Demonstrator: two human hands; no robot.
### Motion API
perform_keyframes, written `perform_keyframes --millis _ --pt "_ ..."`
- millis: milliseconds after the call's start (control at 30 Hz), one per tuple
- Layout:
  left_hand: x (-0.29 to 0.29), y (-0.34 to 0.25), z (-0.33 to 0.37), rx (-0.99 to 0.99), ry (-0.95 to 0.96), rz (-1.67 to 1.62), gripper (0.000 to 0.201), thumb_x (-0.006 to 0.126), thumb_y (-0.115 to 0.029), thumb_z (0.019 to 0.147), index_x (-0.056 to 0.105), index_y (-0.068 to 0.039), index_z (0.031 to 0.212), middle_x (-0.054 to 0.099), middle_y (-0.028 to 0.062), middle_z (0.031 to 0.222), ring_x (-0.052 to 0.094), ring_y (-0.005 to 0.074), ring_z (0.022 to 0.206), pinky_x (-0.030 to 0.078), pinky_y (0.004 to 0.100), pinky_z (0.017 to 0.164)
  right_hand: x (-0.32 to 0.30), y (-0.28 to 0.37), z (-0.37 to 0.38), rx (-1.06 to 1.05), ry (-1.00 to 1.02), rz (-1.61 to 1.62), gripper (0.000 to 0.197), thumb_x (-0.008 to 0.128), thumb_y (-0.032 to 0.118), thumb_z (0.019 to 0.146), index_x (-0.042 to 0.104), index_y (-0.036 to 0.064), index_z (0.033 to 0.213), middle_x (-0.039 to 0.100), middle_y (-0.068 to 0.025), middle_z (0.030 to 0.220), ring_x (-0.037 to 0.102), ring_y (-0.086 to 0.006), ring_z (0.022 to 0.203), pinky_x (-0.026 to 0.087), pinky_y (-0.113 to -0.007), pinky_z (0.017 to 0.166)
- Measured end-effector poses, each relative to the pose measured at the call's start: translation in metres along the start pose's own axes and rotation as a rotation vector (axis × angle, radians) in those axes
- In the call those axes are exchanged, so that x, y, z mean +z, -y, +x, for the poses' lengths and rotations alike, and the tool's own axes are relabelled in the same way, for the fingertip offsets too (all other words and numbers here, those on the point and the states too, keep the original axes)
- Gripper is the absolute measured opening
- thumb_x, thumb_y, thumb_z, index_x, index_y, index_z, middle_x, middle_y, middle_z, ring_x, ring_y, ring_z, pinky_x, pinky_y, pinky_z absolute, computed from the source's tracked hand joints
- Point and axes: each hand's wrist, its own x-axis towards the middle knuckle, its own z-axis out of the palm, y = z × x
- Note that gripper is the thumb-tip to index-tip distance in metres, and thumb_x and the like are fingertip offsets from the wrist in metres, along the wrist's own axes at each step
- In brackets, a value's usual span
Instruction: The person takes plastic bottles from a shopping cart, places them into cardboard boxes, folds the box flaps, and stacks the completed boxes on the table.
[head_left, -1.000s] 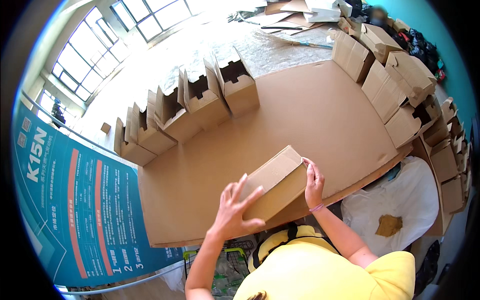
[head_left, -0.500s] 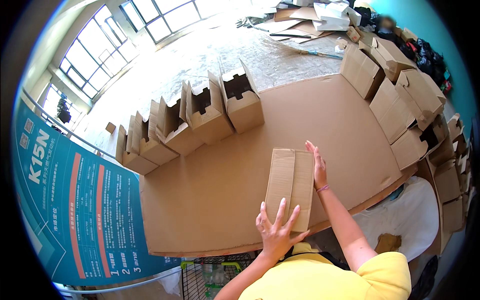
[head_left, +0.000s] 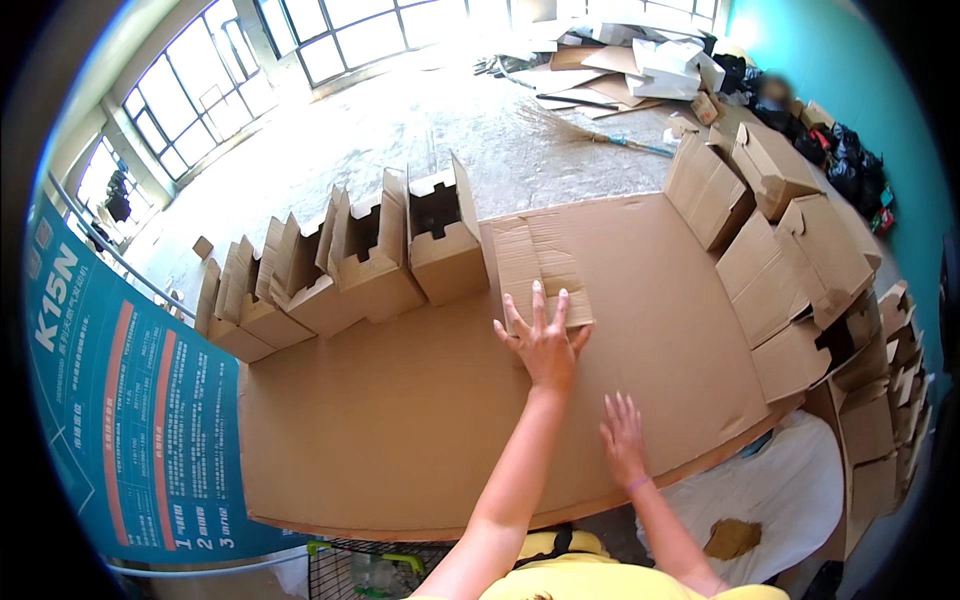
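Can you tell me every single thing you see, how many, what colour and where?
Board: one, brown, centre
Closed box: one, brown, board's far edge
Open boxes: about five, brown, row along far left edge
Piled boxes: many, brown, right
Small box: one, brown, left floor
Banner: one, teal with orange stripes, left
Broom: one, straw and blue, floor beyond
Scrap pile: one, brown and white, back
Bags: several, black, back right
Windows: several, bright, back
Shirt: one, yellow, bottom
Left grip: one, bare, on closed box
Right grip: one, bare, over board
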Motion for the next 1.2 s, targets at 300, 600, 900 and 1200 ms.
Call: perform_keyframes --millis 300,600,900,1200 --pt "0.066 0.026 0.106 -0.04 -0.019 0.199 0.064 0.058 -0.07 0.081 0.06 -0.035 0.134 0.043 0.004 0.152 0.023 0.0395 0.145 0.016 0.0708 0.111 -0.017 -0.025 -0.044 -0.098 0.016 -0.316 0.059 0.059 0.034 0.089 0.049 0.0131 0.143 0.04 -0.0115 0.153 0.031 -0.0329 0.144 0.019 -0.053 0.119" --pt "0.079 0.028 0.142 -0.133 0.249 0.196 0.069 0.053 -0.071 0.085 0.045 -0.039 0.145 0.024 0.0046 0.162 0.01 0.0364 0.15 0.01 0.075 0.11 -0.021 -0.029 -0.047 -0.121 -0.033 -0.347 0.057 0.058 0.035 0.09 0.049 0.0133 0.142 0.04 -0.0106 0.153 0.032 -0.0315 0.144 0.021 -0.052 0.118" --pt "0.01 0.073 0.053 0.169 0.449 -0.098 0.069 0.072 -0.032 0.086 0.045 -0.017 0.147 0.025 0.0142 0.16 0.019 0.0395 0.147 0.027 0.0548 0.115 -0.034 -0.065 -0.019 -0.139 -0.337 0.001 0.058 0.063 0.021 0.088 0.047 0.0061 0.142 0.044 -0.0155 0.149 0.04 -0.0344 0.138 0.03 -0.047 0.115" --pt "-0.149 0.185 -0.092 -0.055 0.283 -0.202 0.047 0.072 -0.01 0.082 0.061 0.0 0.126 0.048 0.0243 0.143 0.048 0.0421 0.129 0.041 0.0456 0.107 -0.386 -0.097 0.091 -0.133 -1.358 -0.368 0.047 0.06 0.022 0.095 0.05 0.005 0.137 0.058 -0.0166 0.132 0.054 -0.0346 0.121 0.042 -0.042 0.104"
